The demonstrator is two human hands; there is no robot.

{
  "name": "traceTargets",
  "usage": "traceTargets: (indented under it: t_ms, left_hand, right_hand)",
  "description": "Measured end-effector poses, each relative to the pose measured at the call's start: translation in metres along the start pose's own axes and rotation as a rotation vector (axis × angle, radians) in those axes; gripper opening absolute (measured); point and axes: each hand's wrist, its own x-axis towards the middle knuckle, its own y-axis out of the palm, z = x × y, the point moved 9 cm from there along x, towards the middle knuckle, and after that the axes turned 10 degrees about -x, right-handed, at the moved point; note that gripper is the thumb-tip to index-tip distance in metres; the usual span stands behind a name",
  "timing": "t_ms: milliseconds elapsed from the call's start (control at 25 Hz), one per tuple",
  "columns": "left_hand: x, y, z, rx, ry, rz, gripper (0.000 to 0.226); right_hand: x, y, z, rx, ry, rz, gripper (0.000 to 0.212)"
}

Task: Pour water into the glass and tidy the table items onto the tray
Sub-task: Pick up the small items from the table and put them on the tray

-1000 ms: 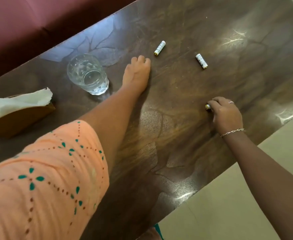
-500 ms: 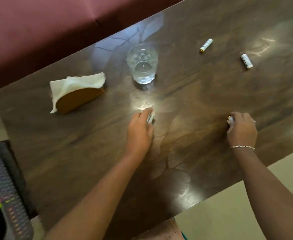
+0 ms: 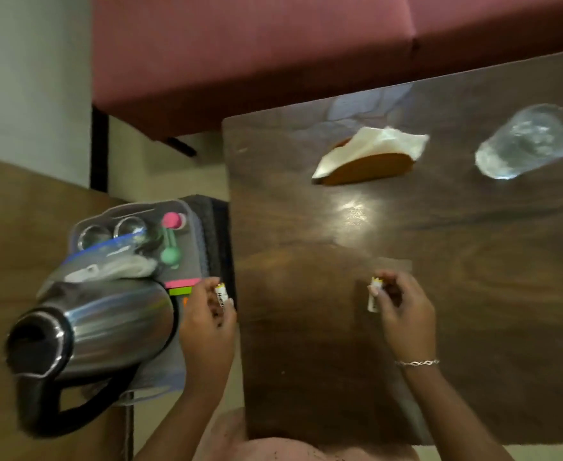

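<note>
My left hand (image 3: 207, 324) holds a white battery (image 3: 221, 295) at the right edge of the grey tray (image 3: 193, 247), just left of the dark table (image 3: 306, 361). Over the table's middle, my right hand (image 3: 403, 307) grips a second white battery (image 3: 374, 294). A clear glass (image 3: 526, 146) with water stands at the far right of the table, blurred. On the tray's near end stands a steel kettle (image 3: 94, 324) with a black handle.
A wooden napkin holder (image 3: 370, 161) with white napkins stands on the table's far side. The tray also carries two small glass cups (image 3: 114, 231), a zip bag (image 3: 107, 261), pink and green pieces and sticky notes (image 3: 180, 286). A maroon sofa (image 3: 273, 54) lies beyond.
Both hands have lifted their batteries off the table. My left hand carried its battery left to the tray's edge. The view swung left, bringing the tray and kettle in.
</note>
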Motion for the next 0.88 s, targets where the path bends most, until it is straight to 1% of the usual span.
traceTargets:
  t_ms: [80, 160, 280, 440, 560, 680, 800, 880]
  left_hand:
    - [0.01, -0.025, 0.043, 0.08, -0.055, -0.023, 0.024]
    - [0.009, -0.027, 0.078, 0.109, -0.124, 0.035, 0.022]
    - [0.002, -0.011, 0.107, 0.126, -0.198, 0.128, 0.021]
    - [0.014, 0.003, 0.136, 0.103, -0.271, 0.139, 0.016]
    - [0.017, 0.008, 0.154, 0.103, -0.37, 0.145, 0.022]
    - [0.014, 0.014, 0.164, 0.13, -0.399, 0.205, 0.016]
    - [0.013, 0.015, 0.178, 0.081, -0.45, 0.234, 0.017]
    - [0.012, 0.013, 0.184, 0.038, -0.468, 0.227, 0.017]
  right_hand:
    - [-0.012, 0.043, 0.034, 0.044, -0.022, 0.102, 0.016]
    - [-0.022, 0.078, 0.062, 0.051, -0.044, 0.203, 0.019]
    - [-0.033, 0.112, 0.092, 0.019, -0.096, 0.301, 0.019]
    - [-0.039, 0.144, 0.117, -0.015, -0.131, 0.37, 0.019]
    - [-0.042, 0.165, 0.131, -0.054, -0.145, 0.417, 0.017]
    - [-0.046, 0.186, 0.143, -0.113, -0.169, 0.475, 0.016]
    - [-0.049, 0.211, 0.159, -0.178, -0.233, 0.541, 0.013]
    - [-0.049, 0.23, 0.172, -0.282, -0.315, 0.577, 0.011]
